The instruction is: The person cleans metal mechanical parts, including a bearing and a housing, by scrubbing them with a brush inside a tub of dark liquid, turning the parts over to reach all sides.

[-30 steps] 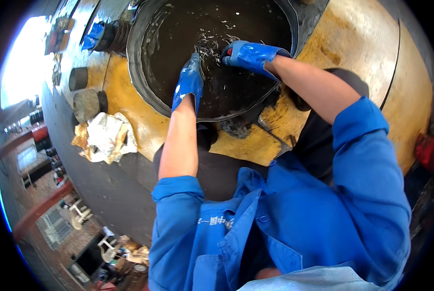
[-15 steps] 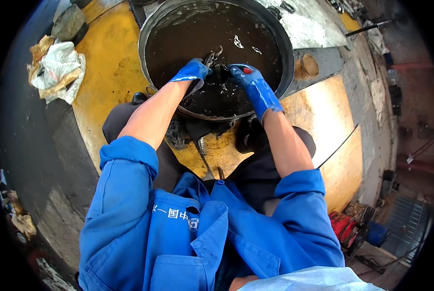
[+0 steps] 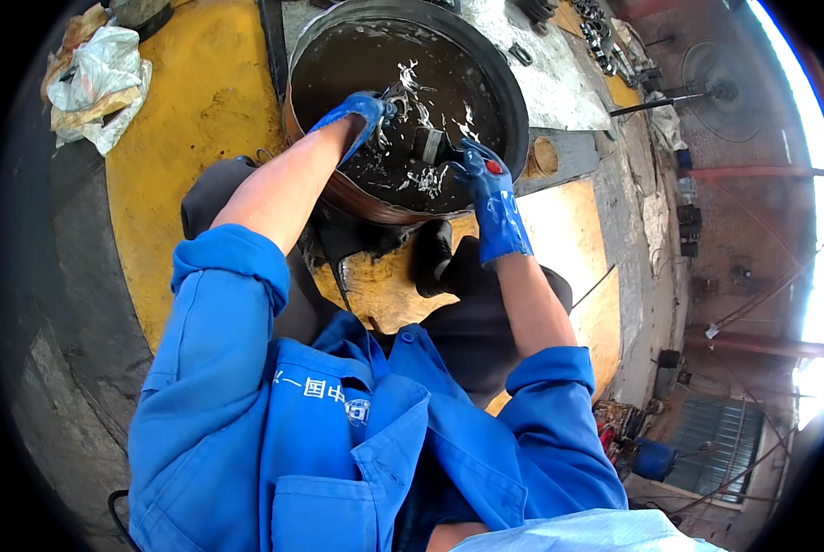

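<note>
Both my hands wear blue rubber gloves and are over a large round metal tub [image 3: 522,101] of dark, murky liquid with bright glints on it. My left hand [image 3: 368,112] is at the tub's left side, its fingers curled; what lies in them is too dark and wet to make out. At the right, my right hand [image 3: 485,179], with a red spot on the glove, is closed on the right end of a short dark piece with a grey band [image 3: 432,145]. That piece is just above or at the liquid, apart from the left hand.
Yellow board [image 3: 195,101] lies under and left of the tub. A crumpled white bag [image 3: 103,83] sits at the far left. Right of the tub stand a rusty tin [image 3: 542,158] and a pale metal sheet [image 3: 554,83]. My dark shoe [image 3: 432,256] is close to the tub's near side.
My hands have moved apart, and the banded piece now shows clearly by the right hand. The view has shifted, showing more of the right side of the workshop.
</note>
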`<state>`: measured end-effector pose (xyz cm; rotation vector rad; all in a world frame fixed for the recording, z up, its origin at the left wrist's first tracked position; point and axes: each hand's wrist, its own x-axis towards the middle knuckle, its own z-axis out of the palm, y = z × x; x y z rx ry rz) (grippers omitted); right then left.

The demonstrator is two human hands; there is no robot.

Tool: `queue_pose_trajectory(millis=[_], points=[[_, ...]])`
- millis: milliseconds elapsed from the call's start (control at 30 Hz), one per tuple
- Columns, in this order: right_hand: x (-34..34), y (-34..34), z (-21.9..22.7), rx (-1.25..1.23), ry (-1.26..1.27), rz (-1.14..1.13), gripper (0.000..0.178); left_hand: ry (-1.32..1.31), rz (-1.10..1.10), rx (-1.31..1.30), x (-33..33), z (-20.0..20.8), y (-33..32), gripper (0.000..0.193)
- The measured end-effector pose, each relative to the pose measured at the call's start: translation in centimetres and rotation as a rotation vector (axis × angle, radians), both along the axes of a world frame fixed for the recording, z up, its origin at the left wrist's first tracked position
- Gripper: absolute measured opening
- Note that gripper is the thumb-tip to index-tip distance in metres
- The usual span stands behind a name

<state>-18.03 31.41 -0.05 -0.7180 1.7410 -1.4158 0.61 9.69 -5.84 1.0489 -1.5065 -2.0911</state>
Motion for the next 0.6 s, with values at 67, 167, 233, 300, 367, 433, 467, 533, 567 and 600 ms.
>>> queue_pose_trajectory(millis=[67,167,233,300,367,433,467,533,567,600], points=[[0.4,-0.2,0.4,0.008,-0.043,0.03,0.045,0.062,-0.002,-0.044,0.4,0.6,0.0,0.033],[2.2,-1.1,0.7,-0.005,-0.015,0.049,0.044,0.137,-0.003,-0.139,0.9,1.5,0.2,0.035],[2.4,-1.4,0.1,0.023,-0.028,0.035,0.043,0.13,-0.045,-0.206,0.7,2.6,0.7,0.037],[1.4,-2.2,-1.6,-0.047,0.058,0.152,0.027,0.155,-0.079,-0.227,-0.2,3.3,0.6,0.038],[2.6,-3.1,-2.2,-0.055,-0.015,0.167,0.025,0.064,-0.065,-0.514,2.3,5.3,0.5,0.037],[2.2,-3.3,-2.7,-0.119,0.173,0.271,0.025,0.139,-0.091,-0.426,1.7,2.9,-1.1,0.039],[1.6,-2.4,-2.4,-0.089,0.208,0.278,0.026,0.07,-0.145,-0.331,1.7,4.6,0.1,0.038],[0.4,-2.0,-1.3,-0.146,0.501,0.337,0.027,0.063,-0.169,-0.233,0.7,6.4,1.1,0.033],[0.0,-2.1,-1.3,-0.208,0.79,0.418,0.027,0.051,-0.177,-0.236,0.8,6.7,1.2,0.033],[-0.9,-2.4,-1.4,-0.281,1.055,0.483,0.032,0.044,-0.171,-0.183,1.1,6.8,1.4,0.032]])
